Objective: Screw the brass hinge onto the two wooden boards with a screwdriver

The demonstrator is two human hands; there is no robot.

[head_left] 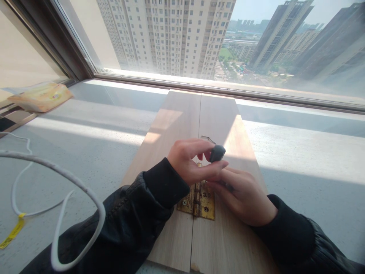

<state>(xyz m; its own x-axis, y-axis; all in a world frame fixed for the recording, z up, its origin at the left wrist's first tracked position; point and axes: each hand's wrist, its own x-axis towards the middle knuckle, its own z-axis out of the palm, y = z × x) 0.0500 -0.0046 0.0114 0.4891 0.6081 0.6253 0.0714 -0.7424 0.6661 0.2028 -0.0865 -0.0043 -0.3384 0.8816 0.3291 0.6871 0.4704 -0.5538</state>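
Note:
Two light wooden boards [216, 114] lie side by side on a grey sill, joined by a brass hinge [199, 199] across their seam. My left hand [189, 161] hovers over the hinge with fingers curled, thumb and fingers pinched round a dark grey rounded handle [217, 153]. My right hand [243, 196] rests on the right board beside the hinge, its fingers closed near the lower part of that tool. What lies under the fingers is hidden. Both arms wear black sleeves.
A white cable [57, 179] with a yellow tag [13, 233] loops over the sill at the left. A yellow packet [42, 97] lies at the far left. A small dark wire piece [208, 139] sits on the boards. A large window [228, 42] runs behind.

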